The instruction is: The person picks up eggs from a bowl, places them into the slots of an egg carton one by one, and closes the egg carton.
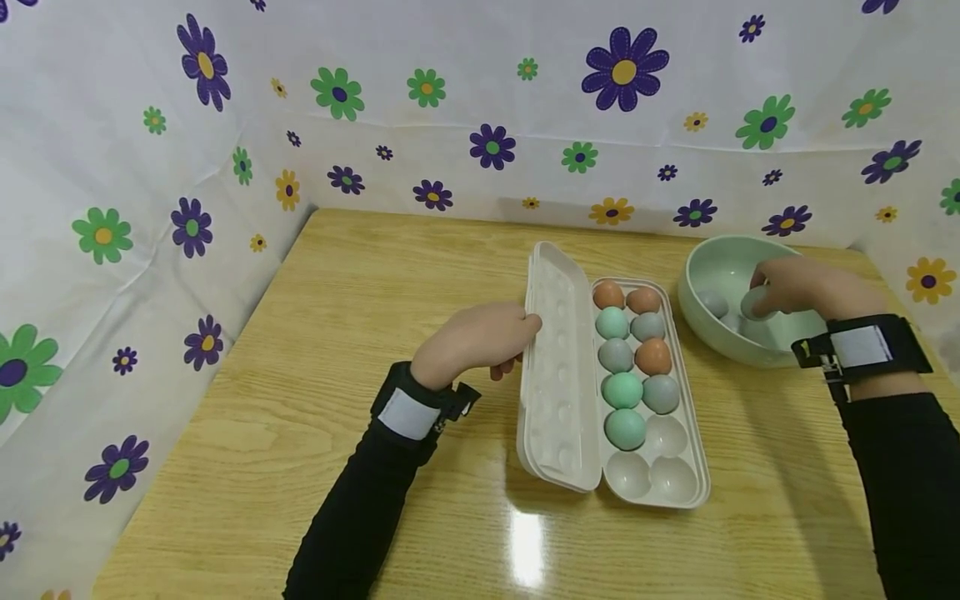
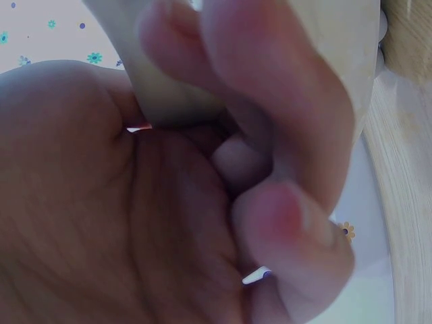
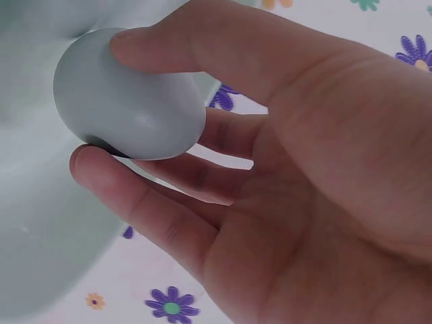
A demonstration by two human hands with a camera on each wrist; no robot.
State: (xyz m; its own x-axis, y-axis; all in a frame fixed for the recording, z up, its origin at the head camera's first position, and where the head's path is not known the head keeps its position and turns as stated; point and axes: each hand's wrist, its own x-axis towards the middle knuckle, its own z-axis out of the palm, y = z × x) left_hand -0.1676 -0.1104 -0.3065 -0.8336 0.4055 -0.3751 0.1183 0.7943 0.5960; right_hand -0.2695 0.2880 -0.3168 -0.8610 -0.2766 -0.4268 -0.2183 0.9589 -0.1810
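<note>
My left hand (image 1: 480, 337) grips the outer edge of the raised lid (image 1: 558, 375) of a white plastic egg carton, thumb on the inner side. In the left wrist view its fingers (image 2: 290, 88) are curled, with the lid's pale wall behind them. The carton's base (image 1: 701, 467) holds several brown, mint-green and grey eggs; three cups at the near end are bare. Inside a pale green bowl (image 1: 738, 354), my right hand (image 1: 810, 287) holds a grey egg (image 3: 135, 101) between thumb and fingertips. Another grey egg (image 1: 712, 303) lies in the bowl, left of the held one.
The bowl stands just right of the carton, near the back of the wooden table (image 1: 360, 283). A white flowered cloth (image 1: 450, 108) hangs behind the table and along its left side. Light glares off the tabletop (image 1: 527, 546) in front of the carton.
</note>
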